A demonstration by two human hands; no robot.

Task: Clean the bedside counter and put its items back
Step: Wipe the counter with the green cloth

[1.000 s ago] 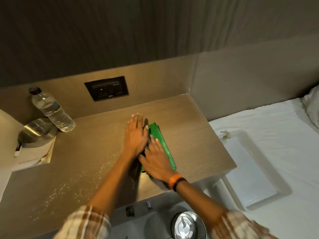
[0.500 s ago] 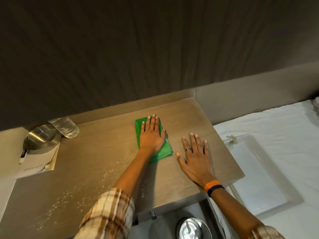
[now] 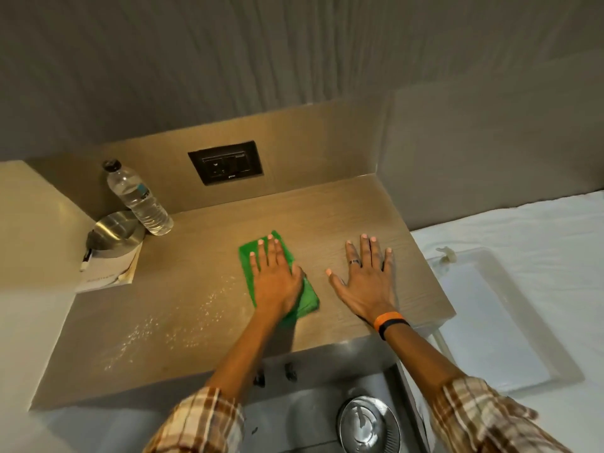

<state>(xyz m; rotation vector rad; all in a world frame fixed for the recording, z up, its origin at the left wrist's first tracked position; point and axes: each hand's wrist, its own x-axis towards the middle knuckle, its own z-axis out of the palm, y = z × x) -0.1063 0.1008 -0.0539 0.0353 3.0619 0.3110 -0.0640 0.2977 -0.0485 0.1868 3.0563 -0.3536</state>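
Pressing green cloth [image 3: 245,256] flat: left hand [image 3: 274,278]; right hand [image 3: 368,279] on counter [image 3: 202,243].

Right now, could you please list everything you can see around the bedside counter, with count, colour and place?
counter: one, light wood, centre
cloth: one, green, flat on the counter's middle
white specks: scattered, on the counter's front left
water bottle: one, clear with dark cap, back left corner
metal bowl: one, silver, beside the bottle, on the booklet
booklet: one, white, left edge
socket panel: one, black, back wall
tray: one, white, on the bed to the right
bin lid: one, silver, on the floor below
wristband: one, orange and black, right wrist
left hand: flat on the cloth
right hand: flat on bare counter, ring on one finger
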